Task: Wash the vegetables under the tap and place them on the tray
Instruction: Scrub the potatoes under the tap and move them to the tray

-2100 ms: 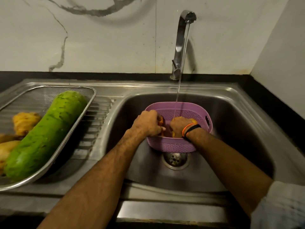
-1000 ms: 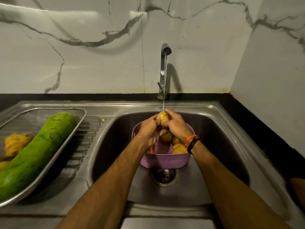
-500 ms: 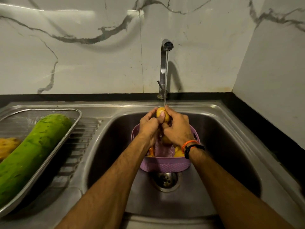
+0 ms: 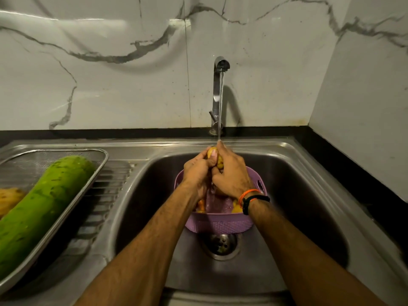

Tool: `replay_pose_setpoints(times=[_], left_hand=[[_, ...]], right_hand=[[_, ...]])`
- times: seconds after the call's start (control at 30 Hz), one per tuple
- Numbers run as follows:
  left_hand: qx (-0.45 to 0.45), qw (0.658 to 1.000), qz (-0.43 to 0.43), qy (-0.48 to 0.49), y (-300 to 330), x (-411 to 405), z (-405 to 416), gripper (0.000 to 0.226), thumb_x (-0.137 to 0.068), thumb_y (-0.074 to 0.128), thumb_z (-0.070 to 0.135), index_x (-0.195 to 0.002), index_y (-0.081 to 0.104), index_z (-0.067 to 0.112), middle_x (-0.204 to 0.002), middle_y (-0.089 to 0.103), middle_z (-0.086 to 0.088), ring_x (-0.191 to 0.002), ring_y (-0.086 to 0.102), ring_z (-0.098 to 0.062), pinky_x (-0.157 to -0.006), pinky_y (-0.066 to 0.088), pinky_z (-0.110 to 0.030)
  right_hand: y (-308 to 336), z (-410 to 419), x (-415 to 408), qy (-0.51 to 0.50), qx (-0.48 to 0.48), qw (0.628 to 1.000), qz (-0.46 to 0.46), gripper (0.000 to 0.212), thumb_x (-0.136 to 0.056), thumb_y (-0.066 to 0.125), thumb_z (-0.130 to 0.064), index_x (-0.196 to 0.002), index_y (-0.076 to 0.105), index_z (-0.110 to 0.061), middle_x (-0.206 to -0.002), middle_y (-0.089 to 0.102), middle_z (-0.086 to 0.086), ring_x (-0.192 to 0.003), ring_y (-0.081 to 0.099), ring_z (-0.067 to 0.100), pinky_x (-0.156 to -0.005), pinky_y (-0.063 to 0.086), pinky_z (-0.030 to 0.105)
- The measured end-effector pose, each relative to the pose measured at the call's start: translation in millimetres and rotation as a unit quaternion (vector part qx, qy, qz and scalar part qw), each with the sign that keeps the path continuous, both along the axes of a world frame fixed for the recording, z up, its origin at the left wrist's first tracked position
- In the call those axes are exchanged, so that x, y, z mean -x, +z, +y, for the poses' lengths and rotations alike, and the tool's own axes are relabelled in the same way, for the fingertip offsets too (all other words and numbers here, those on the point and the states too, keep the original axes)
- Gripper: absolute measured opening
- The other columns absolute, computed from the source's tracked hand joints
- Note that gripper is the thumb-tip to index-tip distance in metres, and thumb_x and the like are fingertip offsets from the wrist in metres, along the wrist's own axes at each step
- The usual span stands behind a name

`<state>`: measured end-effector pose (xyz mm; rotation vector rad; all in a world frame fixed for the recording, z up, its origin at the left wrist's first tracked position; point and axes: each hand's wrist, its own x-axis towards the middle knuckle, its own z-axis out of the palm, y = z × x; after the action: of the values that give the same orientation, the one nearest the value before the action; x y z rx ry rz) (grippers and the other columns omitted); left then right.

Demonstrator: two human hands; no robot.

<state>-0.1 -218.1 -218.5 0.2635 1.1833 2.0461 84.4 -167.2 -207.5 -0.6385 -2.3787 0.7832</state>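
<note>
yellow potato [image 4: 217,161] now up out of the basket [image 4: 220,221]; our left hand [image 4: 197,171] and right hand [image 4: 231,175] clamp it under the tap [image 4: 218,89], tray [image 4: 97,173] next.

Sink basin [image 4: 287,195] right, drainboard [image 4: 110,186] left. Tap [image 4: 217,93] behind basin, at the back wall. Basket [image 4: 220,221] in basin, just behind the drain [image 4: 220,242]. Both hands, left hand [image 4: 197,171] and right hand [image 4: 231,175], together above basket, under the tap stream, around a potato [image 4: 217,161]. Tray [image 4: 72,204] on drainboard; gourd [image 4: 39,213] lies in it, another vegetable [image 4: 10,198] to its left.
</note>
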Motion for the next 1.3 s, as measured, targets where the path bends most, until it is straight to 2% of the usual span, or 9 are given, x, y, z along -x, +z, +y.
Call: replay_pose_setpoints(times=[0.17, 0.33, 0.47, 0.63, 0.73, 0.87, 0.93, 1.03, 1.3], left_hand=[[0.009, 1.000, -0.002, 0.028, -1.1, -2.9, 2.8, 0.027, -0.093, 0.059, 0.002, -0.118, 0.069, 0.003, -0.106, 0.073, -0.016, -0.094, 0.070, -0.022, -0.074, 0.060, -0.030], [0.019, 1.000, 0.016, 0.006, -1.2, -3.7, 1.9, 0.029, -0.092, 0.061, 0.002, -0.119, 0.070, 0.006, -0.109, 0.073, -0.014, -0.106, 0.069, -0.025, -0.083, 0.059, -0.032], [0.013, 0.999, 0.007, 0.044, -0.1, -6.5, 2.1, 0.028, -0.093, 0.057, -0.002, -0.115, 0.071, 0.006, -0.106, 0.073, -0.016, -0.098, 0.070, -0.024, -0.080, 0.060, -0.033], [0.043, 0.999, 0.031, -0.003, -0.6, -3.2, -3.3, 0.031, -0.093, 0.056, 0.000, -0.119, 0.070, 0.010, -0.108, 0.073, -0.011, -0.101, 0.069, -0.021, -0.075, 0.058, -0.029], [0.030, 0.999, -0.003, 0.045, 3.4, -6.3, -1.8, 0.031, -0.092, 0.053, -0.006, -0.113, 0.071, 0.006, -0.098, 0.073, -0.012, -0.088, 0.068, -0.019, -0.067, 0.059, -0.027], [0.034, 0.999, 0.009, 0.020, 3.2, -4.0, -2.1, 0.030, -0.095, 0.054, 0.001, -0.122, 0.068, 0.007, -0.111, 0.072, -0.013, -0.106, 0.067, -0.023, -0.095, 0.055, -0.037], [0.035, 0.999, 0.008, 0.000, 3.7, -3.8, -3.4, 0.031, -0.096, 0.056, 0.005, -0.126, 0.066, 0.010, -0.116, 0.071, -0.012, -0.109, 0.066, -0.023, -0.089, 0.057, -0.034], [0.018, 0.999, -0.018, 0.040, 4.0, -5.3, -1.5, 0.028, -0.094, 0.056, 0.000, -0.117, 0.069, 0.006, -0.107, 0.071, -0.014, -0.092, 0.068, -0.020, -0.067, 0.060, -0.026], [0.014, 0.999, -0.029, 0.008, 6.8, -5.7, -3.2, 0.032, -0.096, 0.056, 0.005, -0.127, 0.064, 0.009, -0.114, 0.070, -0.015, -0.101, 0.068, -0.023, -0.077, 0.060, -0.034]], right_hand=[[-1.5, -2.9, -1.7, -0.038, -0.060, 0.996, 0.052, 0.041, -0.086, 0.062, -0.010, -0.127, 0.061, -0.012, -0.125, 0.065, 0.008, -0.115, 0.060, 0.023, -0.106, 0.043, 0.028], [-1.2, -0.2, -1.7, -0.011, -0.013, 1.000, -0.009, 0.068, -0.086, 0.058, -0.005, -0.149, 0.036, -0.006, -0.154, 0.039, 0.012, -0.142, 0.036, 0.024, -0.110, 0.020, 0.016], [-1.5, -3.1, -3.6, -0.037, -0.038, 0.998, 0.044, 0.045, -0.086, 0.065, -0.007, -0.130, 0.059, -0.012, -0.127, 0.064, 0.008, -0.118, 0.058, 0.020, -0.098, 0.036, 0.014], [-1.7, -1.4, -0.6, 0.001, -0.008, 0.999, -0.041, 0.075, -0.084, 0.059, -0.003, -0.153, 0.029, -0.007, -0.158, 0.031, 0.012, -0.145, 0.029, 0.025, -0.114, 0.017, 0.022], [-2.6, -4.9, -3.1, -0.007, -0.053, 0.999, -0.012, 0.053, -0.088, 0.058, -0.002, -0.140, 0.048, -0.005, -0.143, 0.051, 0.014, -0.132, 0.046, 0.026, -0.110, 0.025, 0.018], [-2.8, -7.5, 4.8, -0.010, -0.042, 0.999, -0.022, 0.059, -0.090, 0.054, -0.006, -0.147, 0.038, -0.006, -0.150, 0.042, 0.013, -0.139, 0.039, 0.024, -0.118, 0.019, 0.024], [-2.3, -6.6, 4.0, -0.004, -0.030, 0.999, -0.037, 0.068, -0.092, 0.054, -0.009, -0.153, 0.025, -0.006, -0.159, 0.027, 0.012, -0.147, 0.025, 0.023, -0.114, 0.010, 0.019], [-1.9, -4.8, -1.8, -0.024, -0.044, 0.999, 0.008, 0.050, -0.092, 0.060, -0.010, -0.140, 0.049, -0.007, -0.142, 0.053, 0.011, -0.131, 0.048, 0.023, -0.104, 0.023, 0.014], [0.8, -3.2, -3.7, -0.028, -0.019, 0.999, 0.024, 0.059, -0.087, 0.063, -0.010, -0.143, 0.046, -0.005, -0.143, 0.052, 0.014, -0.131, 0.049, 0.024, -0.103, 0.026, 0.010]])
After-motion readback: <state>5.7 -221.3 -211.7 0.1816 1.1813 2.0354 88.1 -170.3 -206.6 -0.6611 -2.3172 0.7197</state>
